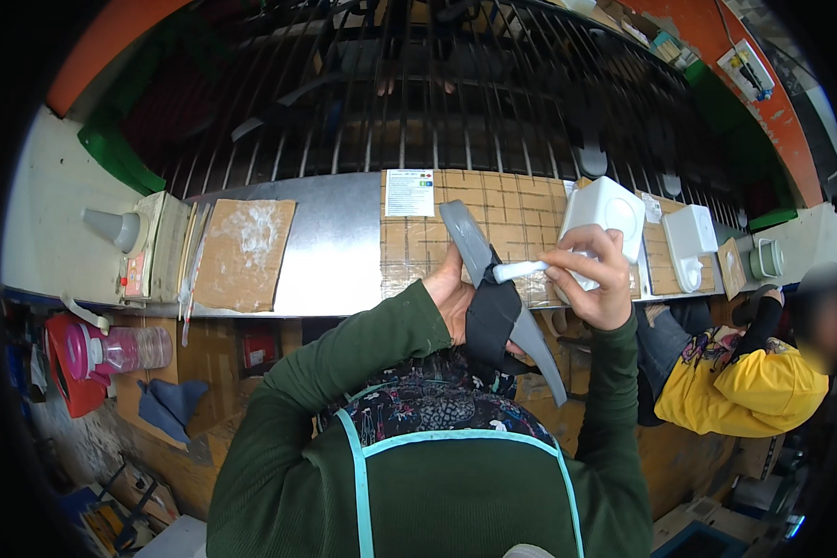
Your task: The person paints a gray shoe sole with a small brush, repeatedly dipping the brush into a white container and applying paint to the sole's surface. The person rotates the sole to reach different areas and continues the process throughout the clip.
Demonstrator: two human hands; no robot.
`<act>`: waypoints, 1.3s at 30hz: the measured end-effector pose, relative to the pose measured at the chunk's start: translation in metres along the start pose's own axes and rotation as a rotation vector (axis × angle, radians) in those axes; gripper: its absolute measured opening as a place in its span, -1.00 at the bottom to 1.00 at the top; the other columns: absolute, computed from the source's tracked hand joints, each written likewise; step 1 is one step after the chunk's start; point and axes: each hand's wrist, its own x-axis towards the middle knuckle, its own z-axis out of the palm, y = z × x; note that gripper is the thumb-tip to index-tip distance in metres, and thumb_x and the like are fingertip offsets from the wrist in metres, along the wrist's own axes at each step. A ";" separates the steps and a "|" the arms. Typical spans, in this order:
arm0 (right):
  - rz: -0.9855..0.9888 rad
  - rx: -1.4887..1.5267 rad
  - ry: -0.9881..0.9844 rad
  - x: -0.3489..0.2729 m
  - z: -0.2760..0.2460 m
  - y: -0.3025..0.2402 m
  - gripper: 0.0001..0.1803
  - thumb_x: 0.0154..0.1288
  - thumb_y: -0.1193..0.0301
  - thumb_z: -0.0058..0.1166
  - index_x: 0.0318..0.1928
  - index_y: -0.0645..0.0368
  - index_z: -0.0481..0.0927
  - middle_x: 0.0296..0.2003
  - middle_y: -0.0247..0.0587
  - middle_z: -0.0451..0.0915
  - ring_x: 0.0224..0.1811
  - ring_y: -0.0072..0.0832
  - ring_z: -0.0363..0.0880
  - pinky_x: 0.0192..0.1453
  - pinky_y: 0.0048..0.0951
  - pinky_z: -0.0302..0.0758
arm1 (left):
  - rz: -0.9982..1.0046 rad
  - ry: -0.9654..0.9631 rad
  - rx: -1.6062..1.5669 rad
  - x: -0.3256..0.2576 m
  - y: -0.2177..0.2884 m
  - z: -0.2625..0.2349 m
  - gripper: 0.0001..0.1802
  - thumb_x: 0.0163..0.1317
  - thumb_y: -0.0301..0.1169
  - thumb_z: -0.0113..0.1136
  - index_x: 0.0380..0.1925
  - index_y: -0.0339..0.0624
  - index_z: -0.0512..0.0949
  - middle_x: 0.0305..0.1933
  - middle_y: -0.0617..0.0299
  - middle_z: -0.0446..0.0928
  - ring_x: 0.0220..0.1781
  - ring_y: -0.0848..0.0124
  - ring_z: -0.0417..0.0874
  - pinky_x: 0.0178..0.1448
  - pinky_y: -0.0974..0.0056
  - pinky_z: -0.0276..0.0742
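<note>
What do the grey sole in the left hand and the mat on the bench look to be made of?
Grey sole: probably rubber or foam, matte, slightly curved. Black strap on it: looks like fabric. Mat: brown cardboard under glossy tape, judging by the shiny strips. White handle in the right hand: likely plastic.

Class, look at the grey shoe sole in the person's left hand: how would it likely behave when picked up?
The grey shoe sole probably feels light: the left hand holds it up alone. It looks thin and curved, so likely somewhat bendy. The right hand presses a white brush on it, suggesting it isn't fragile.
</note>
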 end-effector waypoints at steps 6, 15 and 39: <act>0.023 -0.043 0.114 0.018 0.006 0.003 -0.78 0.00 0.43 0.37 -0.25 0.00 0.77 -0.34 -0.44 0.57 -0.41 -0.58 0.39 -0.17 -0.38 0.05 | -0.002 0.081 0.034 0.007 -0.006 0.000 0.07 0.12 0.57 -0.54 0.36 -0.02 0.16 0.19 -0.02 0.40 0.28 0.04 0.46 0.20 -0.37 0.43; -0.055 -0.082 0.009 0.020 0.002 0.003 -0.76 0.00 0.41 0.37 -0.23 -0.06 0.77 -0.33 -0.49 0.54 -0.44 -0.62 0.36 -0.16 -0.37 0.04 | -0.015 0.082 0.030 0.007 -0.008 -0.007 0.10 0.09 0.59 -0.49 0.37 -0.04 0.13 0.14 -0.05 0.39 0.25 -0.01 0.48 0.20 -0.45 0.37; -0.045 -0.118 0.028 0.019 0.004 0.002 -0.77 0.03 0.42 0.36 -0.22 -0.07 0.76 -0.35 -0.51 0.54 -0.45 -0.62 0.36 -0.17 -0.37 0.03 | -0.049 0.036 0.028 0.009 -0.008 -0.014 0.12 0.02 0.60 -0.41 0.27 -0.12 0.26 0.21 -0.15 0.41 0.27 -0.05 0.48 0.17 -0.44 0.43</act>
